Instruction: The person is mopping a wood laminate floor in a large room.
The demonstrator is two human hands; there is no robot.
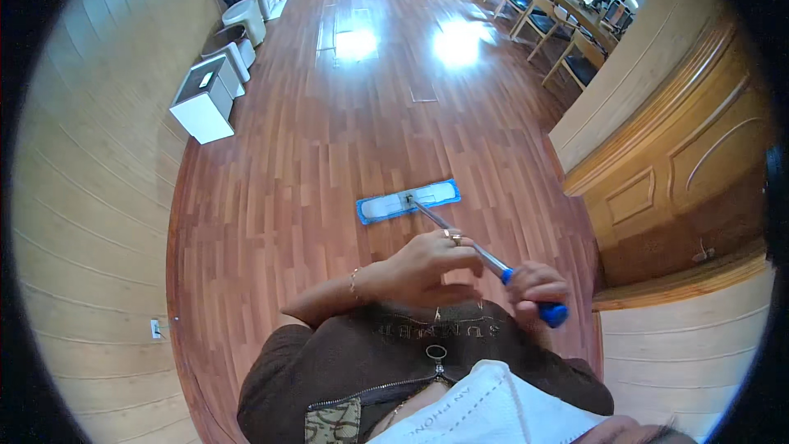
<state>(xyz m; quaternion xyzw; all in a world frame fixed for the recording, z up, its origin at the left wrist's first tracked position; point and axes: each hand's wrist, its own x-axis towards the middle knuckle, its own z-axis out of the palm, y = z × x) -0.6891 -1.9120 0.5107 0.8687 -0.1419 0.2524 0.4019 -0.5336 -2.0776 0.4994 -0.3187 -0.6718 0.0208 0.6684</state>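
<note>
A flat mop with a blue-edged white pad [408,201] lies on the reddish wooden floor [329,131] just ahead of me. Its metal pole [460,236] slants back toward my body and ends in a blue grip [552,312]. My left hand [427,263] is wrapped around the pole's middle, rings on two fingers and a bracelet at the wrist. My right hand [536,286] clasps the blue grip at the pole's top end.
White boxes and bins [205,100] line the left wall. A row of wooden chairs [542,20] stands along a counter at the back right. A wooden panelled wall [682,173] juts in on the right. Light glare marks the floor farther ahead.
</note>
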